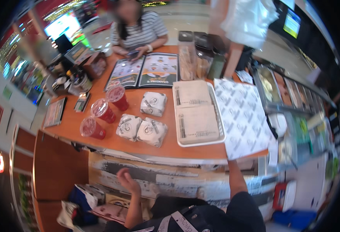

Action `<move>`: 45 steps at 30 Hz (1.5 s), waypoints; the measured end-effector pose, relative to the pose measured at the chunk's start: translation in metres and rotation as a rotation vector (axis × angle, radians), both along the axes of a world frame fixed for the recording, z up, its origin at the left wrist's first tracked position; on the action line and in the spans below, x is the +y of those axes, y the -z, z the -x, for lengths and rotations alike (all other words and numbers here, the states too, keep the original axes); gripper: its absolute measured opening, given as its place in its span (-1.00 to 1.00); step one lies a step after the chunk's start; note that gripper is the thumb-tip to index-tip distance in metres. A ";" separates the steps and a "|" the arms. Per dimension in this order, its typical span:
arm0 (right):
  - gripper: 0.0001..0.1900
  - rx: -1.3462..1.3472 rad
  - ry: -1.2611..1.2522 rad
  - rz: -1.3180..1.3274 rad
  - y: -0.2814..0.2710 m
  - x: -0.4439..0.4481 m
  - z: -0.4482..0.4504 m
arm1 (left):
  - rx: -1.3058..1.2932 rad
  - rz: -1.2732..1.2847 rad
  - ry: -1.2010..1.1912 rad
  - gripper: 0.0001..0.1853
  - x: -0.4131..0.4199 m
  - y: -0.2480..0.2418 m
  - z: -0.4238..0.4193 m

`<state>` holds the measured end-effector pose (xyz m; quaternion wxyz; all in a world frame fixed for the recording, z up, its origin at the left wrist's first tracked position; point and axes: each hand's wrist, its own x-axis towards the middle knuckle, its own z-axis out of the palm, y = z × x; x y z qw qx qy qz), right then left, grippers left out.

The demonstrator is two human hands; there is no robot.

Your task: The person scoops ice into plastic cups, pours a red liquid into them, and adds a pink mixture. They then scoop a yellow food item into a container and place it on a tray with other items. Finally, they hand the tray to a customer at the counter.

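My left hand (127,180) is raised in front of the counter, holding nothing, with its fingers loosely bent. My right forearm (237,179) reaches to the counter's front edge; the hand itself is hidden there. Above that wrist lies a stack of printed wrapping paper (241,116), overhanging the edge. Next to it a white plastic basket (200,143) holds brown paper bags (197,121). Three paper-wrapped items sit left of the basket: one at the back (153,103), one front left (128,127) and one front right (152,132). Lidded cups of red drink (103,110) stand in a slanting row.
Across the orange countertop (111,148), a person (139,32) holds a phone over an open menu (158,69). Tall lidded containers (186,58) stand behind the basket. A calculator (82,102) lies at left. Food trays (286,88) line the right; bags (85,200) sit below left.
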<state>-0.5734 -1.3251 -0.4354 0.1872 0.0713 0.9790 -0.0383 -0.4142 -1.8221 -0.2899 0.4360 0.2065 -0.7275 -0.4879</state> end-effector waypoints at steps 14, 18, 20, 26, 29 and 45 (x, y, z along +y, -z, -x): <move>-0.62 0.138 -0.214 0.149 0.006 0.054 0.033 | -0.375 0.617 1.054 -0.83 0.346 0.081 0.079; -0.61 0.179 -0.272 0.193 0.003 0.042 0.029 | -0.701 0.170 1.086 -0.76 0.371 0.198 0.140; -0.60 0.183 -0.251 0.177 0.009 0.054 0.026 | -0.654 0.388 1.144 -0.76 0.385 0.154 0.171; -0.58 0.199 -0.271 0.179 0.009 0.055 0.025 | -0.644 0.432 1.150 -0.75 0.380 0.129 0.192; -0.56 0.197 -0.277 0.176 0.008 0.048 0.024 | -0.639 0.429 1.156 -0.75 0.376 0.123 0.193; -0.50 0.183 -0.328 0.154 0.009 0.038 0.029 | -0.616 0.396 1.197 -0.73 0.364 0.103 0.198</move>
